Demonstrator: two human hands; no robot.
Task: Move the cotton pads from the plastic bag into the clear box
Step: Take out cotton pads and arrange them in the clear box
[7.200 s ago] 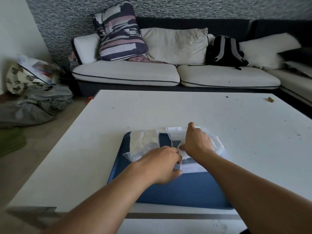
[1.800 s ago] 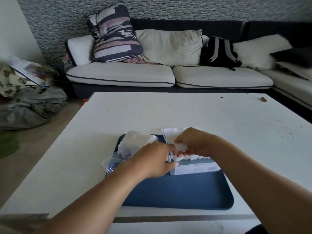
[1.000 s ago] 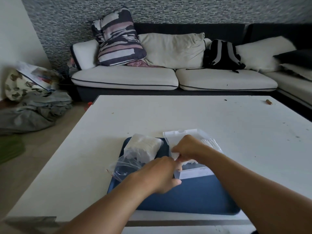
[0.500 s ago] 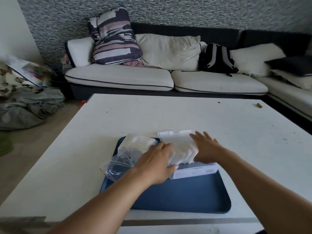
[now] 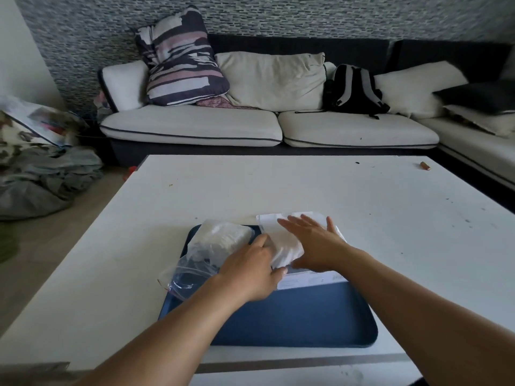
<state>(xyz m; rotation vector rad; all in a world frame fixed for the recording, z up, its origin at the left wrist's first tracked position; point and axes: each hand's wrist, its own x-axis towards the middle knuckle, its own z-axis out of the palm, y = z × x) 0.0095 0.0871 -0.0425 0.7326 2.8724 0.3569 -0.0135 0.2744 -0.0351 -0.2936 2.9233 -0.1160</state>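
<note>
Both flat hands, left hand (image 5: 250, 271) and right hand (image 5: 315, 243), press cotton pads (image 5: 284, 246); box label (image 5: 309, 279) unreadable

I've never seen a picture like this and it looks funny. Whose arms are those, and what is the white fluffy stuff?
The picture comes from a camera worn on a person's head, so you see their own two arms reaching forward. On the white table lies a dark blue plastic tray. On it sit a clear plastic bag with white cotton pads inside and a clear box with a white lid. The right hand lies flat on a stack of white cotton pads in the box. The left hand touches the stack's side with straight fingers. Neither hand grips anything.
</note>
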